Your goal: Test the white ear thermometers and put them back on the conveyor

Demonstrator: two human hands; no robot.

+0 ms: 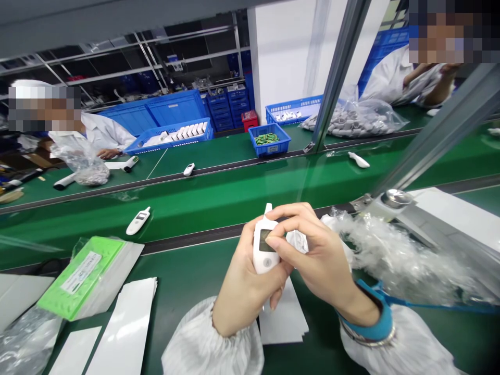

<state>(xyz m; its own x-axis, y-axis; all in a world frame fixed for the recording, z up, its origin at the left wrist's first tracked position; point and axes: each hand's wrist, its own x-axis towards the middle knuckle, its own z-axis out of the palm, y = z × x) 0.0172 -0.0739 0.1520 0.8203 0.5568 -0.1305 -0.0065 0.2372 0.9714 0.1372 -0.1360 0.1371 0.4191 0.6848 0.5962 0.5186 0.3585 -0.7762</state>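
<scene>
A white ear thermometer (264, 263) with a narrow tip and a grey screen stands upright in my left hand (250, 276), whose fingers wrap round its body. My right hand (316, 250) is bent over the top of it. The right thumb and forefinger pinch together at the screen's edge; whatever is between them is too small to make out. Under the hands, white sheets (283, 317) lie on the green bench. Crumpled clear plastic shows behind the right fingers. A blue wrist strap (385, 323) with a cord circles my right wrist.
Another thermometer (138, 221) lies on the green conveyor (219, 198) at left, one more (358, 160) at right. Left on the bench are a green-topped pack (82, 276) and white strips (125, 323). Plastic film (398, 260) heaps at right, near a metal post (339, 73). Two co-workers sit across.
</scene>
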